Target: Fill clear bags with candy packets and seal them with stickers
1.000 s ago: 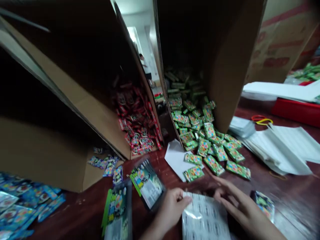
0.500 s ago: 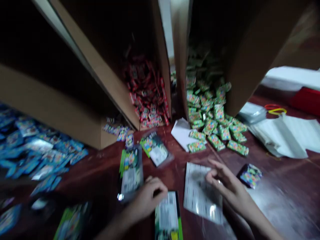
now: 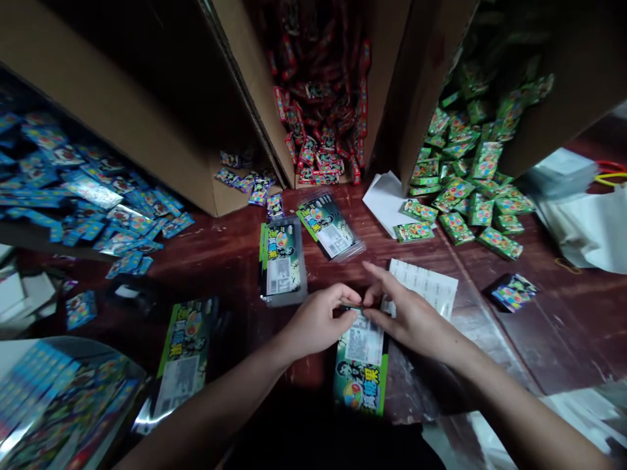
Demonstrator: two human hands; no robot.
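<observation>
My left hand [image 3: 323, 321] and my right hand [image 3: 409, 313] meet at the top end of a green and black printed candy packet [image 3: 361, 385]. Each closes thumb and fingers on that edge in a pinch. The packet lies in front of me with a white label panel, its print upside down to me. Behind my right hand, partly covered by it, is a sheet of white labels [image 3: 434, 287]. Two similar packets, one upright packet [image 3: 283, 264] and one tilted packet [image 3: 330, 225], lie beyond my left hand.
Cardboard boxes hold blue packs [image 3: 88, 176], red packs [image 3: 318, 140] and green packs [image 3: 482, 163]. Another printed packet [image 3: 183, 352] lies left, near a clear bag of small packs [image 3: 63, 405]. A dark small pack [image 3: 514, 292] and white paper [image 3: 385, 199] are on the table [image 3: 225, 254].
My hands have come together at the packet's top edge; my right hand has left the front of the label sheet. The view has tilted down, bringing more of the near table into sight.
</observation>
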